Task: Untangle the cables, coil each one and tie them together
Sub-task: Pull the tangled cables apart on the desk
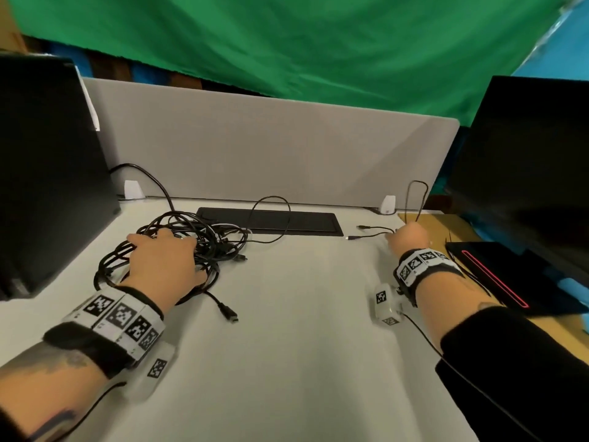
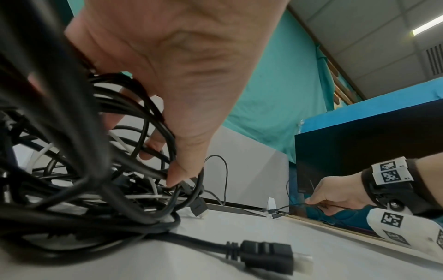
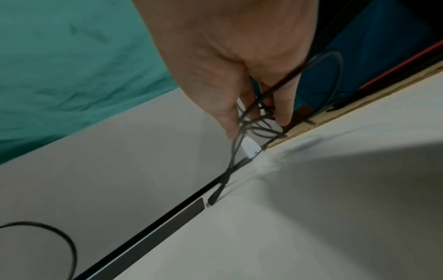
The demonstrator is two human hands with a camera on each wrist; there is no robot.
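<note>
A tangle of black cables (image 1: 197,240) lies at the left of the white table (image 1: 302,346), with a white cable (image 2: 40,153) threaded through it. My left hand (image 1: 159,250) lies on top of the pile. In the left wrist view its thumb and curled fingers (image 2: 153,145) grip a bundle of strands. A black HDMI plug (image 1: 230,314) trails out toward me. At the table's far right my right hand (image 1: 408,239) pinches a thin black cable (image 1: 416,199) gathered into loops, one loop standing above the hand. Its two small plugs (image 1: 353,237) lie on the table.
A black monitor (image 1: 47,170) stands at the left and another (image 1: 526,154) at the right. A grey divider panel (image 1: 271,148) closes the back, with a black cable slot (image 1: 271,221) before it. A dark pad with a red line (image 1: 497,282) lies right of the table edge.
</note>
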